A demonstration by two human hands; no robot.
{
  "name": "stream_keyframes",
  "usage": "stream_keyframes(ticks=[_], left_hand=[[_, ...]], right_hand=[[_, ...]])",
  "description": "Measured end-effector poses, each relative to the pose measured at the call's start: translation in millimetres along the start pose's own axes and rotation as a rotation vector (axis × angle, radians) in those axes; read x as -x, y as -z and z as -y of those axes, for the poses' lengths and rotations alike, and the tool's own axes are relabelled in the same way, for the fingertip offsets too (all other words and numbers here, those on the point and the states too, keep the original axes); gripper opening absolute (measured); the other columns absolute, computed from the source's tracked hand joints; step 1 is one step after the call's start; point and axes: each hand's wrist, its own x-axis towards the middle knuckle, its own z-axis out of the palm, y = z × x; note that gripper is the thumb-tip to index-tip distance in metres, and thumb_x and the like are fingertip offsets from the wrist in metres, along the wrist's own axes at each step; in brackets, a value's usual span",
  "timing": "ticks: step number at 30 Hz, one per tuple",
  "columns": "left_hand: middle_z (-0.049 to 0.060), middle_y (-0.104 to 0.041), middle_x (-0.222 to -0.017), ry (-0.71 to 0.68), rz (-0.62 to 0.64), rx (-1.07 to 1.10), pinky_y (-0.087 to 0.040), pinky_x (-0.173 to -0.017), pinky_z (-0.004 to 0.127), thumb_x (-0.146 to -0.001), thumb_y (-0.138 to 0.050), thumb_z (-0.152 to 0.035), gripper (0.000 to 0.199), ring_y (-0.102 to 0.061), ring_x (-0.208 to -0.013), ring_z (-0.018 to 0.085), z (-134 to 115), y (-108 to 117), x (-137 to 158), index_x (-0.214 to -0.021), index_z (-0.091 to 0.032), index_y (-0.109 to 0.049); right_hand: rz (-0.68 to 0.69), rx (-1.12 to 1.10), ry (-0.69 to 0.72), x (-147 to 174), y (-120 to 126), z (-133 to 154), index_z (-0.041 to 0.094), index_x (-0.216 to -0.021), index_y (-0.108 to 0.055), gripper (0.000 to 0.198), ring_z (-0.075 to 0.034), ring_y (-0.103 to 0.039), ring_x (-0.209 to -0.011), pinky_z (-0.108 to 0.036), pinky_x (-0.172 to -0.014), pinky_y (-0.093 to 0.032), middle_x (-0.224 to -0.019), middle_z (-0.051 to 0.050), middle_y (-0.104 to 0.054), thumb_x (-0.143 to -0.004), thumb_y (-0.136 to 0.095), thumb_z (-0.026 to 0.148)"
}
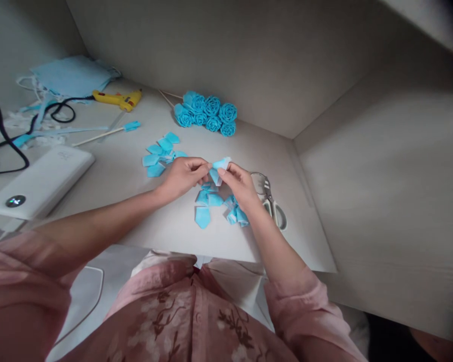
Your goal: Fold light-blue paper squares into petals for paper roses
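Between my two hands, above the table, is a small blue and white petal-shaped fabric piece (221, 164), partly folded. My left hand (189, 175) pinches its left side, and my right hand (238, 182) grips its right side with thumb and fingers. Below the hands lie loose blue petal pieces (203, 217), some overlapping. A small heap of folded blue pieces (237, 215) is beside my right wrist, partly hidden by it. Another group of blue petals (156, 160) spreads out to the left of my left hand.
Scissors (272, 198) lie right of my right hand. Finished blue fabric roses (212, 105) on sticks rest at the back. A yellow glue gun (119, 99), a stick with a blue tip (131, 125), blue face masks (71, 75), black cable and a white power bank (45, 173) occupy the left.
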Motion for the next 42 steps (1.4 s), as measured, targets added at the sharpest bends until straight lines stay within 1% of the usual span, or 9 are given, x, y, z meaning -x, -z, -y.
stream_keyframes(ticks=[6, 10, 16, 20, 23, 27, 33, 36, 42], left_hand=[[0.003, -0.064, -0.06, 0.023, 0.099, 0.056, -0.043, -0.049, 0.02, -0.086, -0.059, -0.047, 0.038, -0.054, -0.052, 0.009, -3.8, -1.4, 3.0, -0.067, -0.015, -0.065], [0.006, -0.069, -0.069, 0.089, 0.097, 0.194, -0.046, -0.052, 0.023, -0.087, -0.055, -0.055, 0.044, -0.058, -0.054, 0.011, -3.4, 1.2, -0.4, -0.078, -0.014, -0.067], [0.002, -0.065, -0.061, 0.115, 0.154, 0.078, -0.041, -0.048, 0.02, -0.077, -0.07, -0.048, 0.035, -0.052, -0.049, 0.008, -5.3, 3.8, -2.8, -0.069, -0.014, -0.064], [0.002, -0.065, -0.06, 0.119, 0.164, 0.087, -0.04, -0.047, 0.02, -0.074, -0.072, -0.044, 0.032, -0.051, -0.049, 0.008, -4.3, 3.8, -3.9, -0.065, -0.015, -0.062], [0.001, -0.062, -0.056, 0.129, 0.124, 0.108, -0.04, -0.047, 0.02, -0.077, -0.07, -0.043, 0.033, -0.05, -0.048, 0.008, -4.5, 4.2, -4.7, -0.063, -0.015, -0.061], [0.001, -0.061, -0.055, 0.147, 0.059, 0.113, -0.04, -0.047, 0.02, -0.078, -0.07, -0.043, 0.034, -0.05, -0.047, 0.008, -8.5, 4.4, -4.3, -0.062, -0.016, -0.059], [0.001, -0.062, -0.056, 0.128, 0.019, 0.157, -0.04, -0.049, 0.021, -0.078, -0.069, -0.044, 0.033, -0.052, -0.049, 0.009, -6.7, 5.6, -4.9, -0.064, -0.015, -0.061], [0.001, -0.062, -0.057, 0.128, 0.008, 0.188, -0.041, -0.05, 0.021, -0.079, -0.068, -0.042, 0.032, -0.053, -0.05, 0.008, -4.6, 6.0, -5.6, -0.064, -0.015, -0.061], [0.0, -0.063, -0.056, 0.165, 0.023, 0.26, -0.042, -0.051, 0.022, -0.081, -0.067, -0.037, 0.027, -0.052, -0.047, 0.008, -7.6, 4.2, -4.7, -0.065, -0.015, -0.062]], right_hand=[[-0.141, 0.01, -0.013, -2.8, 1.9, -0.3, 0.022, -0.073, -0.058, 0.033, -0.011, -0.042, -0.06, -0.026, -0.061, -0.036, -0.061, 0.005, -0.047, -0.079, -0.068, 0.053], [-0.134, 0.036, 0.018, -3.0, 6.1, 0.5, 0.022, -0.075, -0.059, 0.031, -0.011, -0.043, -0.06, -0.026, -0.061, -0.036, -0.062, 0.005, -0.051, -0.08, -0.067, 0.051], [-0.053, 0.211, 0.062, 0.3, 4.9, -1.4, 0.023, -0.074, -0.06, 0.03, -0.011, -0.039, -0.058, -0.026, -0.057, -0.032, -0.061, 0.005, -0.046, -0.083, -0.064, 0.051], [-0.095, 0.197, 0.086, 1.2, 3.4, 2.2, 0.025, -0.091, -0.065, 0.024, -0.012, -0.046, -0.06, -0.027, -0.059, -0.037, -0.065, 0.005, -0.051, -0.084, -0.065, 0.048], [-0.159, 0.164, 0.132, 1.4, 4.3, 6.2, 0.025, -0.102, -0.063, 0.028, -0.014, -0.053, -0.068, -0.028, -0.065, -0.043, -0.072, 0.002, -0.058, -0.088, -0.061, 0.049], [-0.142, 0.171, 0.151, 2.3, 5.2, 9.0, 0.025, -0.096, -0.061, 0.027, -0.016, -0.061, -0.081, -0.03, -0.074, -0.048, -0.088, -0.001, -0.067, -0.089, -0.058, 0.05], [-0.094, 0.318, 0.269, 4.0, 6.7, 9.5, 0.026, -0.102, -0.06, 0.015, -0.02, -0.061, -0.111, -0.034, -0.088, -0.052, -0.118, -0.005, -0.066, -0.087, -0.056, 0.026], [-0.07, 0.45, 0.398, 3.8, 7.2, 10.3, 0.028, -0.111, -0.059, 0.031, -0.023, -0.052, -0.128, -0.041, -0.1, -0.048, -0.135, -0.007, -0.058, -0.082, -0.058, 0.017], [-0.008, 0.659, 0.508, 0.8, 5.3, 4.7, 0.03, -0.119, -0.058, 0.042, -0.027, -0.046, -0.134, -0.052, -0.114, -0.034, -0.14, -0.007, -0.055, -0.079, -0.065, 0.017]])
